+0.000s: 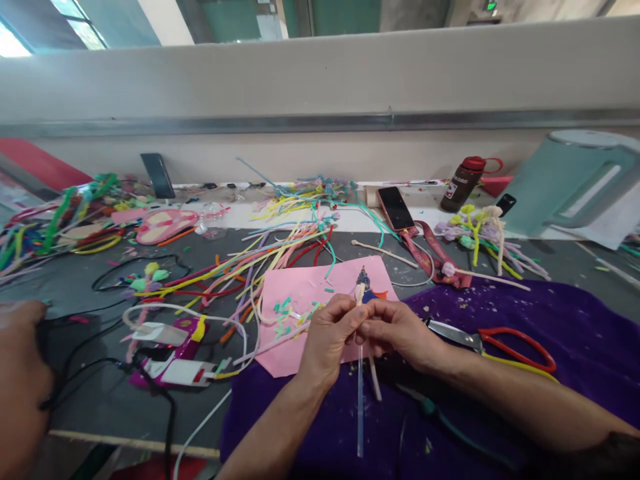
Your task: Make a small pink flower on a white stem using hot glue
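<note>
Both of my hands meet over the near edge of a pink sheet (287, 283). My left hand (333, 333) pinches a small pale piece (360, 293) together with my right hand (395, 330), whose fingers are also closed on it. Just beyond the fingertips is a dark pointed tip (363, 275), its body mostly hidden. A clear stick (360, 407) and a pale stem (375, 380) extend below the hands. Green clippings (283, 313) lie on the sheet.
Red-handled scissors (517, 343) rest on purple cloth (590, 320). At left are a power strip (175, 353), cables and another person's hand (23, 373). Fuzzy stems (280, 247), a phone (395, 208), a bottle (463, 183) and a teal container (575, 180) stand or lie farther back.
</note>
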Motion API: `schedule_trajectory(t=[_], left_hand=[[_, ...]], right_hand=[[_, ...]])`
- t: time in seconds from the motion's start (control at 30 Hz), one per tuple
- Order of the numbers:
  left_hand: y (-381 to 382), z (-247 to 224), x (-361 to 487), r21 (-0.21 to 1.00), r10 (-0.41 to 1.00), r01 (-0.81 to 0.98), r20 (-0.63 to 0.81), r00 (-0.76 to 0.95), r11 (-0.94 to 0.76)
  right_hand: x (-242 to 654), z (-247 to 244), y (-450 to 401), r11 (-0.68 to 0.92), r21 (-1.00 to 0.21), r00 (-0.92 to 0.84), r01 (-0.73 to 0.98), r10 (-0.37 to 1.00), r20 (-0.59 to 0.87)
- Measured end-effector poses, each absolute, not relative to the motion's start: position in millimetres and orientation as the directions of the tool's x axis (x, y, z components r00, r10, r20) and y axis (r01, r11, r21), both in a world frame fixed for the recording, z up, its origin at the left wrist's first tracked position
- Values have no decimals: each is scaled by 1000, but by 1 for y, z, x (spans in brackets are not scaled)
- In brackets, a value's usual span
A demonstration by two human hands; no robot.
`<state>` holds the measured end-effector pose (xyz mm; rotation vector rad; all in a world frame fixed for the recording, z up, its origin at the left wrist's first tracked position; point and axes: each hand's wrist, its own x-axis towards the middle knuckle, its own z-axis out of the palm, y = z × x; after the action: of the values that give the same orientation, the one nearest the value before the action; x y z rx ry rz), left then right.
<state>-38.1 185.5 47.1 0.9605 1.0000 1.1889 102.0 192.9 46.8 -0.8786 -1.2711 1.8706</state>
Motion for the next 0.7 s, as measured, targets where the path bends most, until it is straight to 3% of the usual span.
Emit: schedule_trajectory(t=[0.23, 0.7], left_hand=[[189, 46, -45, 876, 964, -403, -228, 140, 266], [189, 44, -43, 927, 979, -321, -160, 123, 192]], right_hand=[[107, 49, 195, -14, -1000, -439, 20, 898, -22], [109, 51, 196, -35, -999, -477, 28, 878, -44]])
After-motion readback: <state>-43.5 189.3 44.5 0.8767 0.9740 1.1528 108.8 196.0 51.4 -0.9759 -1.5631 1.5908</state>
